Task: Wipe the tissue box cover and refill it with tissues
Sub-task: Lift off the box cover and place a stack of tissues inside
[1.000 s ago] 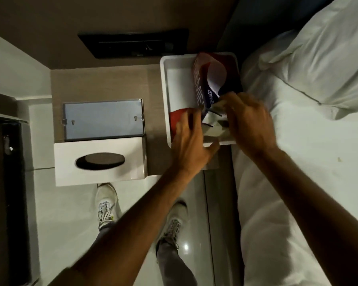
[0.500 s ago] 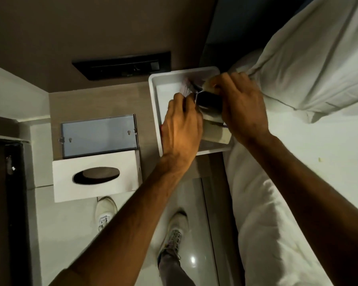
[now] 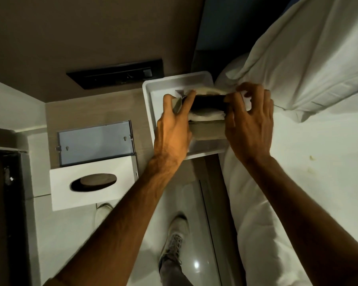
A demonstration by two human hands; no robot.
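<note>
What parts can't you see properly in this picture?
- Head view: the tissue pack in the white tray; the left hand and right hand cover both ends, and its print is too dark to read.
- Inside of the white tissue box cover: only a dark oval slot shows.
- Wall panel: switches too dim to tell.
- Left shoe: mostly hidden under the cover.

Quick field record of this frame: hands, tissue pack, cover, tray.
left hand: grips left end of tissue pack
right hand: grips right end of pack
tissue pack: torn open, white tissues showing, held over tray
tray: white, on nightstand beside bed
tissue box cover: white, oval slot up, at nightstand's near edge, untouched
base plate: clear, lying behind cover
</note>
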